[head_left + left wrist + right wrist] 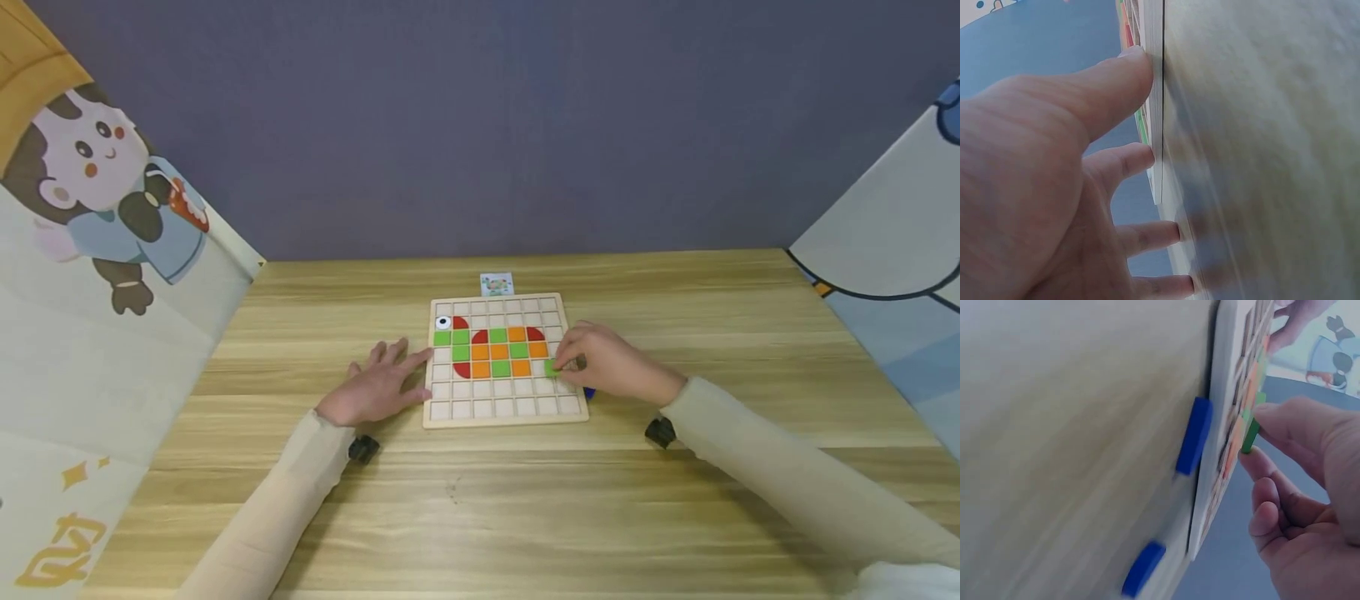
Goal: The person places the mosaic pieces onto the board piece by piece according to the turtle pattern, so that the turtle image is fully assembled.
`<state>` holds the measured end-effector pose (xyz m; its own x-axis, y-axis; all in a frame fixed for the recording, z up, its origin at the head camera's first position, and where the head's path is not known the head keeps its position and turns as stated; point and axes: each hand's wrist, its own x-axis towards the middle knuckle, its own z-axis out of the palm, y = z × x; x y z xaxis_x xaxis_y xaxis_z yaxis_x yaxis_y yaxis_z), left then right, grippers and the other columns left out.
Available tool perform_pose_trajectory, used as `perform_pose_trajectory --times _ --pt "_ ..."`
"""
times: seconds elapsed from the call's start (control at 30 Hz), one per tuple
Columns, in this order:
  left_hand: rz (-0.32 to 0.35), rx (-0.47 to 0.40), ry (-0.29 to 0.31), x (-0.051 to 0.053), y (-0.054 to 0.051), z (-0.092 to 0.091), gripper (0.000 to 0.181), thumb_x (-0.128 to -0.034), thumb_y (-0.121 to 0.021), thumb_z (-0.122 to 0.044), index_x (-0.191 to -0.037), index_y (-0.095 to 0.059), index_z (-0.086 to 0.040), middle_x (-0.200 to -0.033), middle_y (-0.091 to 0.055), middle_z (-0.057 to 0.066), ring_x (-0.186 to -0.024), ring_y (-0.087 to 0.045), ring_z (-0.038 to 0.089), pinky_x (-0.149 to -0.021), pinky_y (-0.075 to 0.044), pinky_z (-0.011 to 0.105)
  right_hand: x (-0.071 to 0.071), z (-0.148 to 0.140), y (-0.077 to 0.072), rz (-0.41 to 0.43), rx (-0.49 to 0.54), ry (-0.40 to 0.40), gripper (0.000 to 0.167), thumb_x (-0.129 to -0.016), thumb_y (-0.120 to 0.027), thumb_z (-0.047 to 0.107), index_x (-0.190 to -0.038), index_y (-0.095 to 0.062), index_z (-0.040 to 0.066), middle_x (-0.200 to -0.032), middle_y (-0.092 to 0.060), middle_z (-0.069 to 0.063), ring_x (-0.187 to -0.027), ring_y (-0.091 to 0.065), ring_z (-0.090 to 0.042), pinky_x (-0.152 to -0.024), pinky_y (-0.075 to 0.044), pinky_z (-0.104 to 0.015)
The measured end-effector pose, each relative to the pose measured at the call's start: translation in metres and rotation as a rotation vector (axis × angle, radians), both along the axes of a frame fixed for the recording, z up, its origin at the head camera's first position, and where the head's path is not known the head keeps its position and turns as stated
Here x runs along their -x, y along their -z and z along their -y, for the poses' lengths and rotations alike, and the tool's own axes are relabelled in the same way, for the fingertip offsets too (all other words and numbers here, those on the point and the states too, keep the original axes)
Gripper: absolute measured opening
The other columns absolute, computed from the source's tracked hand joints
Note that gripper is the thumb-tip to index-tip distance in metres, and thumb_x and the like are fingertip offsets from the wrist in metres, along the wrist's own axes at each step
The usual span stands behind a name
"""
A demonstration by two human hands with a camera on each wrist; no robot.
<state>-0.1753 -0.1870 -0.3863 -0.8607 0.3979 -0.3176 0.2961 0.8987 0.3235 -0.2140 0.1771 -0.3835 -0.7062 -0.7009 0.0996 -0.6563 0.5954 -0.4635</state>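
Observation:
A wooden grid board (504, 408) lies on the table with red, orange and green tiles set in its middle rows, plus an eye tile (443, 322) at upper left. My right hand (611, 362) pinches a green square tile (1252, 428) between thumb and fingertip, over the right side of the grid. In the head view that green tile looks slightly tilted above its cell. My left hand (381, 385) has its fingers spread, with thumb and index fingertip (1141, 156) touching the board's left edge.
Two blue pieces, one (1195, 436) close against the board and another (1144, 569) farther off, lie on the table by the right edge. A small picture card (497, 284) sits behind the board. A dark partition (517, 133) rises at the table's back.

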Motion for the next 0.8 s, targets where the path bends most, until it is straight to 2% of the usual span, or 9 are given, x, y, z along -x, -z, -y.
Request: perform_pose_trajectory --times 0.17,0.4,0.6,0.63,0.67,0.8 --pt "0.008 -0.004 -0.005 0.000 -0.001 0.000 0.069 -0.0944 -0.047 -0.053 -0.152 -0.020 -0.027 -0.156 -0.004 0.019 -0.135 -0.004 0.052 -0.091 -0.013 0.078 0.009 0.015 0.002 0.028 -0.020 -0.039 0.010 -0.080 -0.076 0.011 -0.089 -0.077 0.011 -0.087 -0.060 0.007 -0.082 -0.051 -0.011 -0.071 -0.046 -0.030" --pt "0.002 -0.002 -0.006 -0.001 -0.003 0.000 0.068 -0.0945 -0.047 -0.051 -0.152 -0.021 -0.026 -0.155 -0.005 0.021 -0.135 -0.004 0.053 -0.091 -0.013 0.078 0.009 0.022 0.000 0.065 -0.024 -0.027 0.009 -0.080 -0.076 0.011 -0.089 -0.077 0.011 -0.087 -0.058 0.006 -0.082 -0.050 -0.011 -0.070 -0.047 -0.029" --pt "0.001 -0.002 -0.004 0.000 -0.002 0.000 0.068 -0.0949 -0.047 -0.051 -0.152 -0.020 -0.026 -0.155 -0.005 0.021 -0.135 -0.004 0.053 -0.091 -0.012 0.078 0.007 0.021 0.000 0.055 -0.040 -0.037 0.010 -0.081 -0.075 0.010 -0.091 -0.077 0.010 -0.091 -0.056 0.004 -0.086 -0.048 -0.013 -0.071 -0.047 -0.030" --pt "0.002 -0.002 -0.005 0.000 -0.002 0.000 0.068 -0.0949 -0.047 -0.051 -0.152 -0.020 -0.026 -0.155 -0.005 0.021 -0.135 -0.004 0.053 -0.091 -0.012 0.078 0.006 0.019 0.000 0.052 -0.043 -0.043 0.010 -0.082 -0.074 0.009 -0.092 -0.076 0.010 -0.093 -0.056 0.004 -0.087 -0.048 -0.013 -0.077 -0.047 -0.033" --pt "0.003 -0.002 -0.004 0.000 -0.002 0.000 0.068 -0.0949 -0.047 -0.051 -0.152 -0.020 -0.026 -0.155 -0.005 0.021 -0.135 -0.004 0.053 -0.091 -0.012 0.078 0.006 0.017 0.000 0.052 -0.049 -0.044 0.012 -0.083 -0.073 0.010 -0.095 -0.076 0.010 -0.094 -0.056 0.004 -0.087 -0.048 -0.013 -0.077 -0.047 -0.033" --pt "0.003 0.000 -0.001 0.000 0.000 0.000 0.068 -0.0953 -0.046 -0.051 -0.152 -0.020 -0.025 -0.155 -0.004 0.021 -0.135 -0.004 0.053 -0.091 -0.012 0.078 0.002 0.004 -0.003 0.057 -0.058 -0.009 0.014 -0.084 -0.072 0.011 -0.098 -0.075 0.014 -0.095 -0.056 0.007 -0.087 -0.050 -0.013 -0.079 -0.047 -0.036"
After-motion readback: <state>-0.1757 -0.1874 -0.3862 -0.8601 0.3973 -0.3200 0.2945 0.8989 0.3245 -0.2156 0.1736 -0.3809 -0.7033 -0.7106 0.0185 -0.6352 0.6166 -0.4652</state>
